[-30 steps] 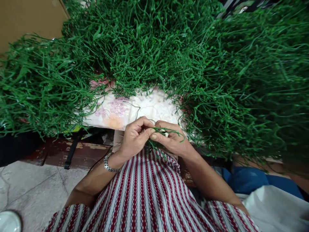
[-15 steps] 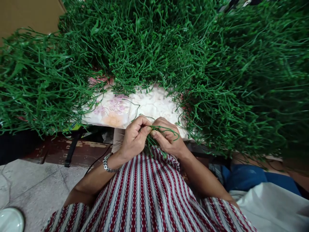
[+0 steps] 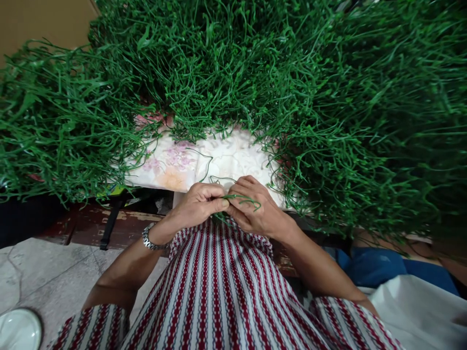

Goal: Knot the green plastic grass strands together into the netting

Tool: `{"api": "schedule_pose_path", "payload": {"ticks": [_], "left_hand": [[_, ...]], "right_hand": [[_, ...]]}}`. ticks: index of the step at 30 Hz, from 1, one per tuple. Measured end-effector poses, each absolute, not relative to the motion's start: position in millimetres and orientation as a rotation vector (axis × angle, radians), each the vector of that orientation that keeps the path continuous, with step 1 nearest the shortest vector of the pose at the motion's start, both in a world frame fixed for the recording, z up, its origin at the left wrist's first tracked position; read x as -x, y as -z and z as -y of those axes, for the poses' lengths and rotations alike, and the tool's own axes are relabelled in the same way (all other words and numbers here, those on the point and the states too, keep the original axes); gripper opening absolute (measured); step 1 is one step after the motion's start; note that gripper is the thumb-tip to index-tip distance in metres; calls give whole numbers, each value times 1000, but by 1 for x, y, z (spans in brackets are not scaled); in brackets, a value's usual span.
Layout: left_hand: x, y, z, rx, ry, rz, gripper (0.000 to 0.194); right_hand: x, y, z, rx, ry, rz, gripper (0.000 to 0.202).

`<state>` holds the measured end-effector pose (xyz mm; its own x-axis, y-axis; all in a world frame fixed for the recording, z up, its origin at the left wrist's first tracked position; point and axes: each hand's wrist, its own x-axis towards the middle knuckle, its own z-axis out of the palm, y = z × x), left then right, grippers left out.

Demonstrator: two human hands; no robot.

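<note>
My left hand (image 3: 200,203) and my right hand (image 3: 259,209) meet close together over my lap, just at the front edge of the table. Between their thumbs and fingers is a small sprig of thin green stems (image 3: 251,200), which look like artificial plant strands. My left thumb presses on the sprig, and its free ends curl over the back of my right hand. More of the green strands hang below the fingers, partly hidden. Past the hands, a loose thin strand (image 3: 210,163) lies on the white floral tablecloth (image 3: 178,165).
A large heap of similar green strands (image 3: 226,73) covers most of the table, spilling over its left and right front edges. Cardboard (image 3: 44,24) stands at the back left. Blue cloth (image 3: 379,267) and a whitish sheet (image 3: 419,306) lie at lower right. A white round lid (image 3: 20,330) is at lower left.
My hands have lowered slightly, and my left wrist has moved left and flattened out. The sprig's ends now reach less far to the right. Both hands still hold it.
</note>
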<state>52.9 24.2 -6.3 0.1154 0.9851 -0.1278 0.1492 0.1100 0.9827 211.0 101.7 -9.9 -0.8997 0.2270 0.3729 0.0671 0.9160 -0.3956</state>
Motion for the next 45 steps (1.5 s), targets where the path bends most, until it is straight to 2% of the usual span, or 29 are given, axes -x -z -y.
{"api": "schedule_pose_path", "payload": {"ticks": [6,14,20,24,28,35,41,45], "left_hand": [[-57,17,-16,-949,-1032,-1125,42],[-59,21,-11,-673,-1070,-1035,41],[-68,15,-15,-580,-1245,-997,39],[-61,5,-24,-495,-1420,-901,35],[-54,3,-33,-632,-1415,-966,31],[-53,12,-39,-735,-1412,-1299,36],[-62,13,-47,-763,-1454,-1408,41],[-64,10,-47,-698,-1493,-1346,41]], "right_hand": [[-210,20,-111,-73,-1026,2541,24],[-204,25,-104,-38,-1578,2132,19],[-200,27,-94,126,-1770,1841,25],[-199,25,-91,173,-1926,1680,36],[-203,20,-106,330,-1715,1661,28],[-231,-9,-133,599,-1253,1672,14],[-211,-19,-101,532,-848,2289,13],[-196,-1,-91,598,-775,2364,10]]}}
